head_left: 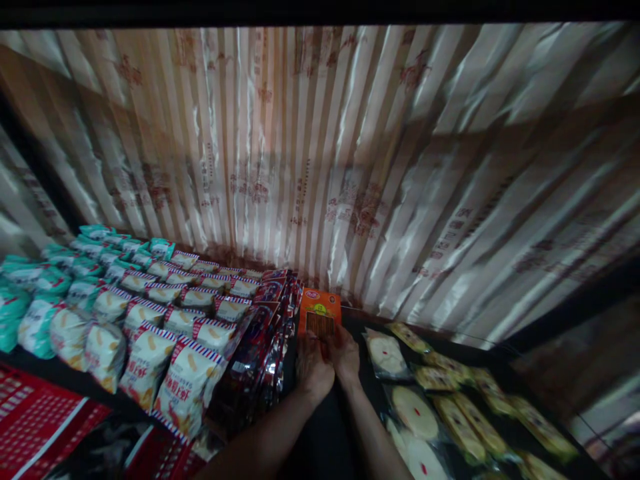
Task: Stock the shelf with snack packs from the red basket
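Note:
Both my hands meet at the near end of an orange snack packet (321, 305) with a picture window of brown strips, lying on the dark shelf (320, 427). My left hand (314, 365) is closed at the packet's lower left corner. At its lower right, my right hand (344, 355) has its fingers bent over the edge. My fingertips are partly hidden and blurred, and the packet's far end rests close to the plastic curtain. Just left of my left hand stand dark red shiny packets (267, 333) in a tight row.
White snack bags (187, 383) with striped edges and teal bags (37, 327) fill the left side. Round white cakes (415, 412) and long yellow packs (473, 423) lie at right. A red basket (37, 413) is at lower left; printed plastic sheeting (320, 153) hangs behind.

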A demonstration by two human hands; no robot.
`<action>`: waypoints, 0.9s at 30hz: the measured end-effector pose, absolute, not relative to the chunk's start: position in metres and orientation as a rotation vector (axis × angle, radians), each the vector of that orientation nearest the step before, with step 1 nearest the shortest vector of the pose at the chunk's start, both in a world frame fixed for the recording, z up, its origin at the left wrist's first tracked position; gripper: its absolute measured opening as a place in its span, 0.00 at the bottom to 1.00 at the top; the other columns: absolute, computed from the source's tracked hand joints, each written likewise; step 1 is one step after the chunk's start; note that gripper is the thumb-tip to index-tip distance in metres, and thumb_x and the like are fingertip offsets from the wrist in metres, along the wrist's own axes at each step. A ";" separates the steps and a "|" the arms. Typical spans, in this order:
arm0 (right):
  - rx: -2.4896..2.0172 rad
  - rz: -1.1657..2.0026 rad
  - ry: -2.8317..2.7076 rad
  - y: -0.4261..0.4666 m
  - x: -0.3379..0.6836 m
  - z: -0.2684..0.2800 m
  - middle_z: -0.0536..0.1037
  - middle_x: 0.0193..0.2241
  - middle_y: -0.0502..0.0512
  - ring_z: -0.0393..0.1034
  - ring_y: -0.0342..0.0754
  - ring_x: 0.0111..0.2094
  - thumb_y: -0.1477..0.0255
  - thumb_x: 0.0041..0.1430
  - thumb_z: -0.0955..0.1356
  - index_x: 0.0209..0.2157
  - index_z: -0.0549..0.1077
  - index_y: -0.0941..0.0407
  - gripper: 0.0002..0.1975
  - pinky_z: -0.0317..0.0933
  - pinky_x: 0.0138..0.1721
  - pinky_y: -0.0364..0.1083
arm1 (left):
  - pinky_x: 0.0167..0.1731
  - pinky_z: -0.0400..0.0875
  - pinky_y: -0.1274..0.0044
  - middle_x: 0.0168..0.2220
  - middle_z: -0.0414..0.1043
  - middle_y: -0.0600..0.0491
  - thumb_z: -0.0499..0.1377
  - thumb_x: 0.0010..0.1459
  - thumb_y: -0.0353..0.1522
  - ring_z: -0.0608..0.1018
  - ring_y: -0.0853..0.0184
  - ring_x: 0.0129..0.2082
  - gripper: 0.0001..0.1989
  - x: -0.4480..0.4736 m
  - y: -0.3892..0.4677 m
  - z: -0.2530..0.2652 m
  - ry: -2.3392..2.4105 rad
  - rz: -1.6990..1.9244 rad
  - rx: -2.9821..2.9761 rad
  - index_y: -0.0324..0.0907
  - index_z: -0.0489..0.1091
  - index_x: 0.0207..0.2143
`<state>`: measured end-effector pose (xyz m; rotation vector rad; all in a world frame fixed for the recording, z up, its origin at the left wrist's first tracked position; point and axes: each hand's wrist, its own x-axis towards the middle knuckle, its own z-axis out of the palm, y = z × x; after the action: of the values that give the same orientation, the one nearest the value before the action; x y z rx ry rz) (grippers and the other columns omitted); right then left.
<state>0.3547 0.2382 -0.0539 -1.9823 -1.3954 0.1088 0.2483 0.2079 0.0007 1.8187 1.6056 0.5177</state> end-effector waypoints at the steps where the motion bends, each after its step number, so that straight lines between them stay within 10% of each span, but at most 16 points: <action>1: -1.953 0.085 -1.390 0.237 0.355 -0.057 0.74 0.46 0.64 0.67 0.55 0.49 0.70 0.52 0.59 0.45 0.72 0.61 0.21 0.59 0.50 0.53 | 0.62 0.42 0.72 0.62 0.52 0.43 0.47 0.58 0.30 0.49 0.59 0.64 0.24 0.247 0.207 0.001 1.586 0.524 1.830 0.30 0.62 0.56; 14: -1.871 0.115 -1.326 0.160 0.320 -0.058 0.71 0.48 0.69 0.61 0.59 0.54 0.68 0.50 0.58 0.40 0.75 0.64 0.22 0.56 0.54 0.57 | 0.58 0.53 0.69 0.56 0.61 0.36 0.45 0.56 0.26 0.61 0.55 0.59 0.22 0.217 0.124 0.014 1.431 0.650 1.612 0.27 0.66 0.51; 27: -1.612 0.674 -1.280 0.000 0.203 -0.058 0.77 0.37 0.59 0.73 0.49 0.38 0.70 0.53 0.58 0.35 0.75 0.56 0.15 0.66 0.42 0.49 | 0.52 0.61 0.75 0.49 0.68 0.47 0.48 0.52 0.22 0.69 0.65 0.50 0.20 0.086 -0.006 -0.047 1.031 0.827 1.713 0.39 0.68 0.45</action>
<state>0.2028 0.0002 -0.0584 -1.6121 -1.2801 0.6739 0.0864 -0.0059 -0.0472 1.7133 1.0305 0.8270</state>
